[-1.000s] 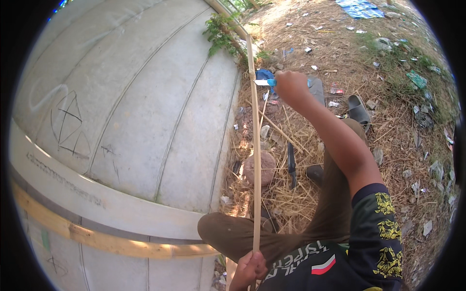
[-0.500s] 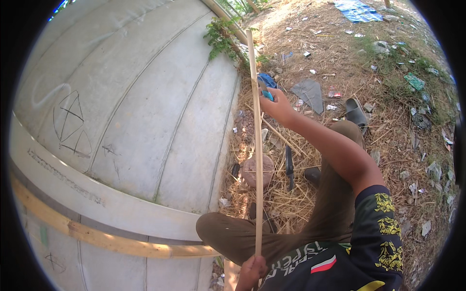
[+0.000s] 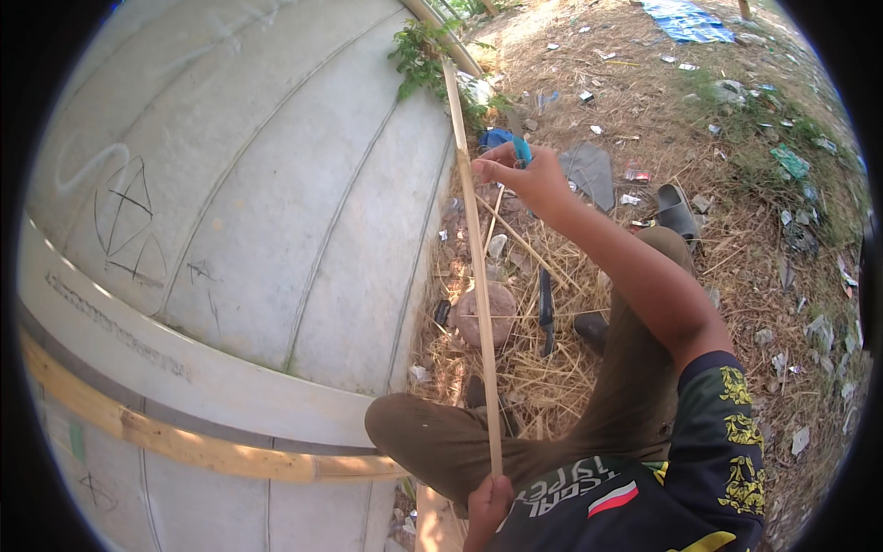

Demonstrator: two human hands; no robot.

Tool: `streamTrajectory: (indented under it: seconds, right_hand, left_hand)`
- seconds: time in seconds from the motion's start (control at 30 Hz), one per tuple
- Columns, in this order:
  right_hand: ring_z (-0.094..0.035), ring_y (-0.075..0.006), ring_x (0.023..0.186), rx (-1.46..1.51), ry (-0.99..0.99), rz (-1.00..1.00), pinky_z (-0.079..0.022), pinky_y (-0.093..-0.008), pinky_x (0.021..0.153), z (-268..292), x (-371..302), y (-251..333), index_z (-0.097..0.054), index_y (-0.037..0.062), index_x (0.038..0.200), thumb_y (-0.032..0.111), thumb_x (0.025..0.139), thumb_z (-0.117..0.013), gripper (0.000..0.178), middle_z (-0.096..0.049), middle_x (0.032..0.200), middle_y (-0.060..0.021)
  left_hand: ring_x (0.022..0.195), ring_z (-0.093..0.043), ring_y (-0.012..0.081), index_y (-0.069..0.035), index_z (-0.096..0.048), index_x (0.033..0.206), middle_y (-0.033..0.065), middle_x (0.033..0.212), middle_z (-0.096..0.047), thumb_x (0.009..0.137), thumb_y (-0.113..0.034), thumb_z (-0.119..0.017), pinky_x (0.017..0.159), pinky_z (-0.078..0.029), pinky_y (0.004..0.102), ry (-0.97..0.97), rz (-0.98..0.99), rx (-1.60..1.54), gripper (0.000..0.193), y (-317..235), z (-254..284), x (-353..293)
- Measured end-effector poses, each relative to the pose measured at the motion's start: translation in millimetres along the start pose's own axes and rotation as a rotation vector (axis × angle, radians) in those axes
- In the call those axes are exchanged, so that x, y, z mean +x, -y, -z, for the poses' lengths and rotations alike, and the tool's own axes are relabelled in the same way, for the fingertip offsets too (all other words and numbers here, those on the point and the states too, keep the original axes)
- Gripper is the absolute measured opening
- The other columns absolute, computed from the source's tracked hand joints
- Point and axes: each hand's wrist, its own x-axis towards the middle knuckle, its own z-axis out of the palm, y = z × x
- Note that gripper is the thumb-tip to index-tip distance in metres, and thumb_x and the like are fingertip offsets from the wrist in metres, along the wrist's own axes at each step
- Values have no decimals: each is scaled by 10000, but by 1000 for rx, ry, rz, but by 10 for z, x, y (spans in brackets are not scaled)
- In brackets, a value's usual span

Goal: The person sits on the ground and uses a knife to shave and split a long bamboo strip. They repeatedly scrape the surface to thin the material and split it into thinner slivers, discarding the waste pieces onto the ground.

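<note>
Hands (image 3: 515,175) gripping bamboo strip (image 3: 478,267), perhaps knife

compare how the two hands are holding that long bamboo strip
The left hand closes around the bamboo strip at its near end, low by the lap; the right hand is stretched far out, meeting the strip much higher up. The left hand's grip is a plain fist on the strip alone; the right hand also holds a small blue-handled tool and only its fingertips reach the strip. Both are bare and on the same strip.
</note>
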Motion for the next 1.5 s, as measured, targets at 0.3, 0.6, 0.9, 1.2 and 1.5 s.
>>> streamTrajectory:
  seconds: [0.3, 0.6, 0.9, 1.2, 1.5]
  right_hand:
    - [-630, -96, 666, -220, 19, 78, -484, -289, 613, 6, -5, -116, -770, 61, 933, 273, 872, -774, 221, -712, 748, -61]
    - [-473, -108, 435, -388, -158, -342, -429, -313, 456, 755, 450, -71, -685, -12, 1078, 538, 922, -638, 574, -719, 822, -136]
    - [-352, -42, 393, 251, 168, -368, -291, -206, 374, 279, 94, 85, -610, -63, 1119, 425, 939, -676, 525, -726, 955, -170]
    - [-367, -42, 383, 273, 467, -415, -278, -203, 370, 33, -64, 275, -699, -5, 1002, 366, 993, -608, 382, -711, 801, -107]
    - [-418, -94, 443, -173, 683, -380, -323, -277, 435, -52, -57, -88, -609, 44, 708, 366, 942, -655, 401, -499, 558, 6]
  left_hand:
    - [607, -420, 28, -41, -549, 806, -46, 650, -507, 1049, -281, -488, 564, -367, 218, 9, 28, -51, 347, -88, -14, -25]
    - [623, -506, 49, -11, -583, 960, -7, 703, -573, 1042, -261, -515, 595, -435, 219, 86, 152, -333, 272, -8, 66, -71]
    - [546, -462, 88, -75, -590, 888, -7, 654, -528, 991, -507, -558, 485, -383, 246, 186, 187, -219, 445, 104, 528, -267]
    - [985, -661, 243, 41, -408, 1394, 163, 1104, -650, 1010, -319, -576, 903, -525, 374, 143, -439, 339, 553, -1168, 324, 704]
    - [511, -450, 96, -17, -509, 1196, 9, 716, -471, 1054, -341, -493, 436, -372, 232, 775, -37, -622, 354, -1669, -81, 2325]
